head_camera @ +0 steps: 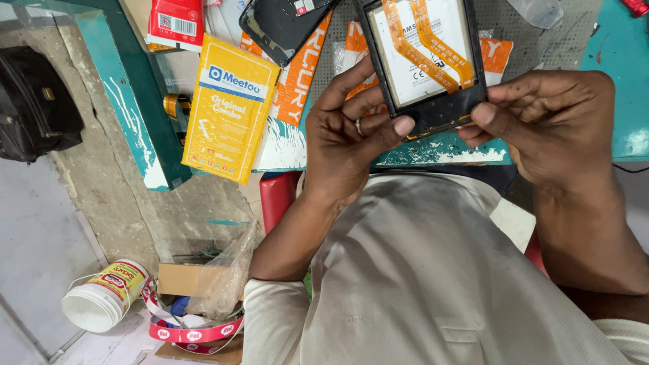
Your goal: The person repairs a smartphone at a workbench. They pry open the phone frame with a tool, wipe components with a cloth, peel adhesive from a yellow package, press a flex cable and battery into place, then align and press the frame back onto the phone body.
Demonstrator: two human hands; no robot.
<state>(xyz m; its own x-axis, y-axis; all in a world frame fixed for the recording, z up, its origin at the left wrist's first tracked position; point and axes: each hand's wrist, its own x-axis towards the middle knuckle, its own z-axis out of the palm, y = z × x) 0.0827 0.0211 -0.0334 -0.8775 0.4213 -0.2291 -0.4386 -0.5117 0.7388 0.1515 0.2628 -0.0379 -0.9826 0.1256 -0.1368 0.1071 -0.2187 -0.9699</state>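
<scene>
Both my hands hold an opened phone (424,61) with its back off, showing a white battery crossed by orange flex ribbons inside a black frame. My left hand (348,135), a ring on one finger, grips the phone's lower left corner with thumb on the bottom edge. My right hand (551,122) pinches the lower right corner between thumb and fingers. The phone is held just above the near edge of a teal workbench (625,81).
A yellow flat package (230,108) hangs over the bench's left edge. A black phone back cover (284,27) and orange packets (301,78) lie behind. On the floor sit a white jar (105,301), a bin of scraps (196,318) and a black bag (34,101).
</scene>
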